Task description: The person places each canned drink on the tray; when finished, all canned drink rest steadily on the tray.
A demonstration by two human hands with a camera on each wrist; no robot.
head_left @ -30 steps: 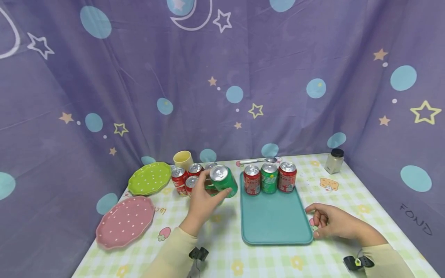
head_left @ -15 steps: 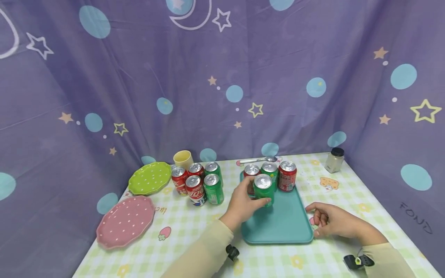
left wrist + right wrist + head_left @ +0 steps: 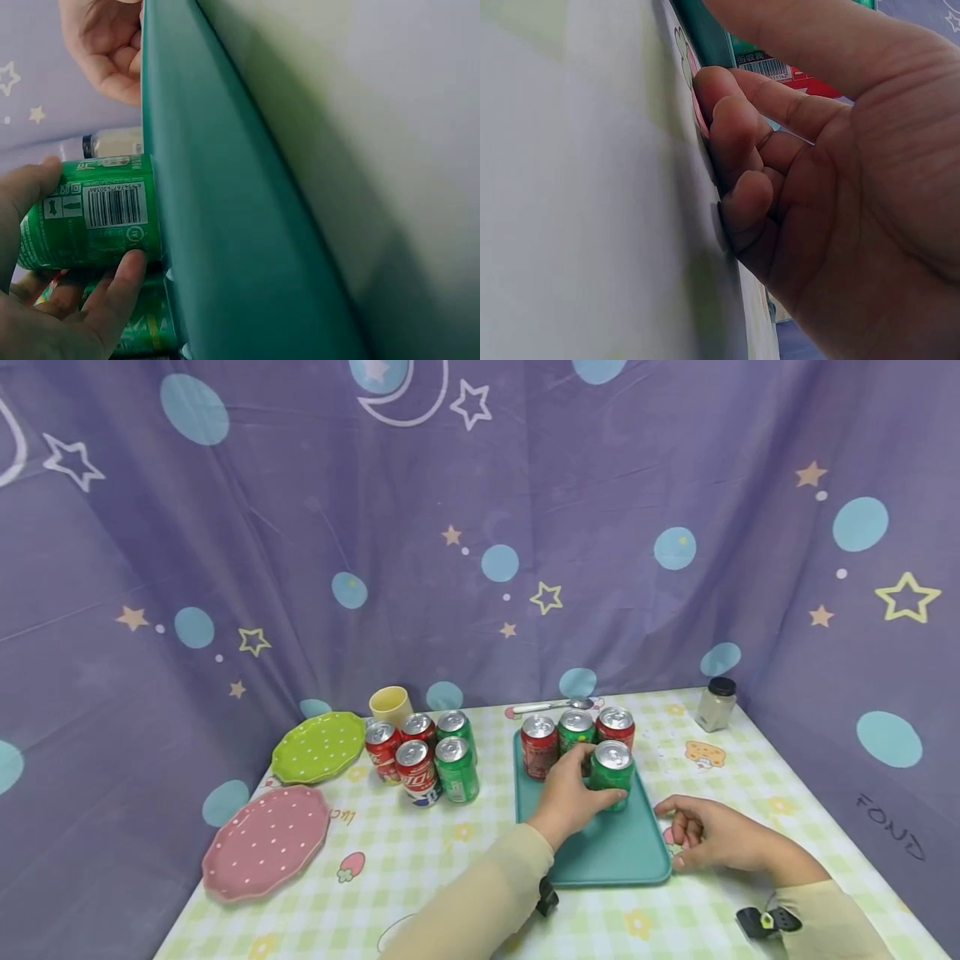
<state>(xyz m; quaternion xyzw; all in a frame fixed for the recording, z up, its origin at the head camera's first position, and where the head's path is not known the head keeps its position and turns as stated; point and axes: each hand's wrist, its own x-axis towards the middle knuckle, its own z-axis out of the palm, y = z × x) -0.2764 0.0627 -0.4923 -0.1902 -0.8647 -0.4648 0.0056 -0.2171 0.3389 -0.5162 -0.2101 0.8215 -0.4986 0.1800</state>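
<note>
My left hand (image 3: pixel 566 800) grips a green soda can (image 3: pixel 612 770), thumb on the near side and fingers around its left. In the left wrist view the green can's base is right at the tray surface. The teal tray (image 3: pixel 600 860) also bears a back row: a red can (image 3: pixel 538 750), a green can (image 3: pixel 576 731) and another red can (image 3: pixel 616 724), partly hidden behind the held one. My right hand (image 3: pixel 720 837) rests on the tablecloth beside the tray's right edge, fingers loosely curled and holding nothing.
Left of the tray stand several red cans (image 3: pixel 417 774) and green cans (image 3: pixel 457 770). Behind them is a yellow cup (image 3: pixel 390 703). A green plate (image 3: pixel 318 747) and pink plate (image 3: pixel 266 843) lie far left. A spoon (image 3: pixel 551 707) and black-lidded jar (image 3: pixel 716 704) are at the back.
My left hand has carried the green can rightward from beside the can group onto the tray, lowering it before the right red can. The right hand has stayed put.
</note>
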